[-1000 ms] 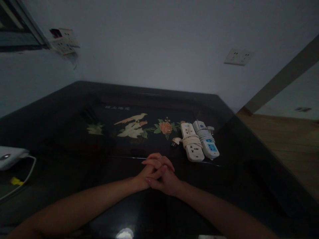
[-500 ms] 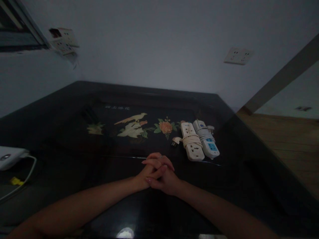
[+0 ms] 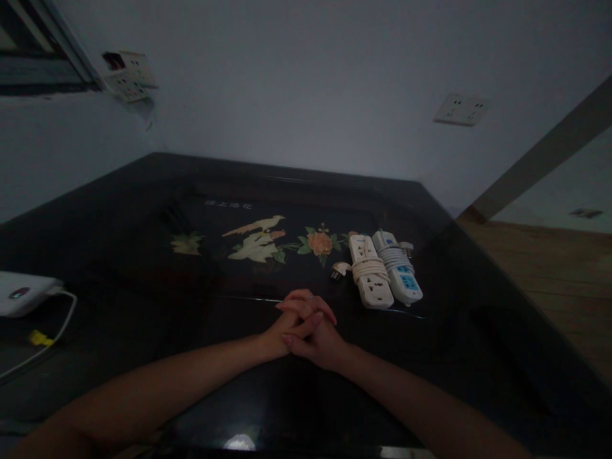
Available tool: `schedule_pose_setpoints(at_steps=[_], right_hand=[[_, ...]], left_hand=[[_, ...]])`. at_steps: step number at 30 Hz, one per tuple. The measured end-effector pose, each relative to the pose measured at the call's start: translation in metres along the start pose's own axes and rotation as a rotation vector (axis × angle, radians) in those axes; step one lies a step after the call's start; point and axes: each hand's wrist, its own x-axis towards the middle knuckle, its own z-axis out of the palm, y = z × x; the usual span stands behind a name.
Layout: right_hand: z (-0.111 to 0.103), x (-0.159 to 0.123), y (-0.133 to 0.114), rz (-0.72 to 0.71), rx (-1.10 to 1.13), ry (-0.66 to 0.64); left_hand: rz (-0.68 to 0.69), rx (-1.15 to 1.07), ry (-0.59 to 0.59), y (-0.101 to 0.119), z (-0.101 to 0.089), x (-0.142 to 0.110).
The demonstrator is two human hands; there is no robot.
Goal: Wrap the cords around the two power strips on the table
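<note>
My left grip (image 3: 281, 329) and my right grip (image 3: 326, 344) are closed on each other, fingers interlaced, over the near half of the glossy black worktop (image 3: 224, 319) (surface contact is too dark to confirm). Ahead and to the right lie the nearest items: a long white plastic power strip (image 3: 377, 293), cream cord wound around its middle, and, just beside it on the right, a second white power strip with blue socket faces (image 3: 408, 282), pale grey cord wound likewise. A white plug (image 3: 342, 269) lies at the first strip's left side. Directly ahead of my clasped fingers, a yellow, green and orange bird-and-flower design (image 3: 255, 247) decorates the worktop. At the far left sit a white plastic device (image 3: 29, 292), a white cable (image 3: 71, 311) and a small yellow piece (image 3: 41, 338).
</note>
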Motion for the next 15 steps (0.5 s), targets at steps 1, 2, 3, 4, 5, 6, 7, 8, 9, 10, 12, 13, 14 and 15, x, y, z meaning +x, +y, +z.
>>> schedule_pose_setpoints(at_steps=[1,2,3,4,5,6,7,8,9,10,12,13,14,15], right_hand=[[0.000,0.000,-0.001,0.000,0.000,0.000],[0.000,0.000,-0.001,0.003,0.000,-0.001],[-0.001,0.001,-0.002,0.008,-0.002,-0.003],[-0.001,0.001,-0.002,0.014,-0.004,-0.007],[-0.001,0.001,-0.002,0.019,-0.006,-0.009],[0.000,0.001,-0.002,0.022,-0.005,-0.009],[0.000,0.000,-0.002,0.022,-0.003,-0.007],[0.000,0.000,-0.001,0.020,-0.001,-0.004],[0.000,0.000,-0.001,0.016,0.001,0.000],[0.000,0.000,-0.001,0.010,0.003,0.004],[0.001,0.000,-0.001,-0.001,0.009,0.010],[0.001,0.001,-0.001,-0.005,0.013,0.012],[0.001,0.001,-0.001,-0.008,0.018,0.014],[0.001,0.001,-0.001,-0.008,0.023,0.014]], left_hand=[[0.006,0.004,0.002,-0.002,0.000,0.000],[0.020,0.011,0.006,-0.004,0.000,0.000],[0.041,0.019,0.009,-0.006,0.001,0.001],[0.064,0.028,0.010,-0.009,0.001,0.001],[0.089,0.039,0.012,-0.011,0.000,0.001],[0.112,0.048,0.019,-0.012,0.000,0.002],[0.133,0.053,0.026,-0.013,0.000,0.002],[0.146,0.057,0.033,-0.013,0.000,0.003],[0.150,0.057,0.039,-0.012,0.000,0.003],[0.148,0.053,0.045,-0.010,0.000,0.003],[0.124,0.033,0.051,-0.007,0.000,0.003],[0.103,0.025,0.050,-0.005,0.000,0.003],[0.083,0.018,0.051,-0.005,0.000,0.002],[0.065,0.014,0.045,-0.005,0.000,0.002]])
